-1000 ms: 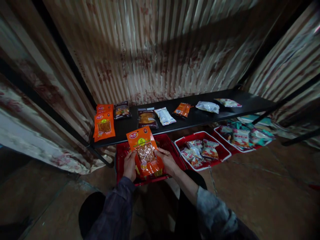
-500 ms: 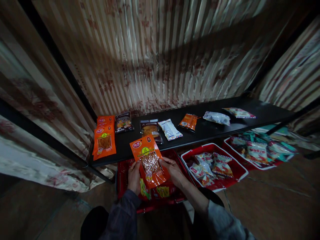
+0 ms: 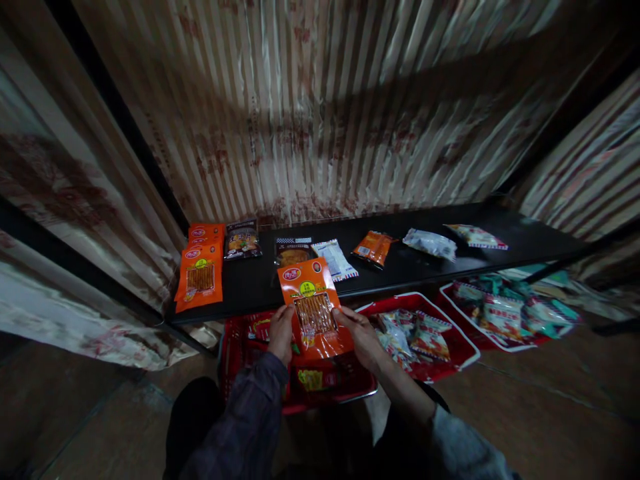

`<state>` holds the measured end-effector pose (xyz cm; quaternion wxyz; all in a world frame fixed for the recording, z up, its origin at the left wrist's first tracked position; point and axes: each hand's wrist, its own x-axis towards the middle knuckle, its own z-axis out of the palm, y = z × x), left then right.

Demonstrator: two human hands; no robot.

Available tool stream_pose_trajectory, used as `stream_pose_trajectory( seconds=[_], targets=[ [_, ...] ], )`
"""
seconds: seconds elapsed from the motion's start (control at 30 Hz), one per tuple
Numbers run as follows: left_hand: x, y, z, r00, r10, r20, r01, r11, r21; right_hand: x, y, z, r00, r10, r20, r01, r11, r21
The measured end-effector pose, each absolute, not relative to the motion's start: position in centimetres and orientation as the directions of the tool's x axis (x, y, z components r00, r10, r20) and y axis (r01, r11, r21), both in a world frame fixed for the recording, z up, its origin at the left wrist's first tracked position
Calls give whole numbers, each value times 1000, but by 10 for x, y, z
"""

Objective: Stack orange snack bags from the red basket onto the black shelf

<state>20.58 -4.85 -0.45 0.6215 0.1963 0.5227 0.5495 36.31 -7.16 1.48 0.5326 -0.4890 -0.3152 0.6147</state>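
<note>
Between my two hands is an orange snack packet (image 3: 316,313) with a clear window showing brown sticks. My left hand (image 3: 281,335) grips its left edge, and my right hand (image 3: 361,339) pinches the right edge. The packet is held face up above a red basket (image 3: 231,373), in front of the shelf edge. More orange packets (image 3: 201,275) of the same look overlap in a stack at the shelf's left end. Beside them lies a dark snack packet (image 3: 243,239). Another dark packet (image 3: 292,251) is partly hidden behind the held one.
The black shelf (image 3: 385,275) also bears a white packet (image 3: 336,259), a small orange packet (image 3: 374,248), a silvery packet (image 3: 430,244) and a flat packet (image 3: 477,236). Red baskets of packets (image 3: 431,337) stand below on the right. A striped curtain (image 3: 320,120) hangs behind.
Both hands, with the orange packet between them, have shifted slightly right relative to the shelf and basket. The packet now overlaps the white packet's lower left corner. The view has moved a little.
</note>
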Motion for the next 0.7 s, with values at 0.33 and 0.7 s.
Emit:
stream_pose_trajectory(
  seconds=[0.33,0.7],
  targets=[
    [256,-63,7,-96,921,-377,-523,276,806,417,-92,30,14,954,-300,-398,-270,-877],
    [189,-81,13,-99,943,-317,-478,234,847,345,-107,8,96,953,-288,-462,-214,-861]
  ],
)
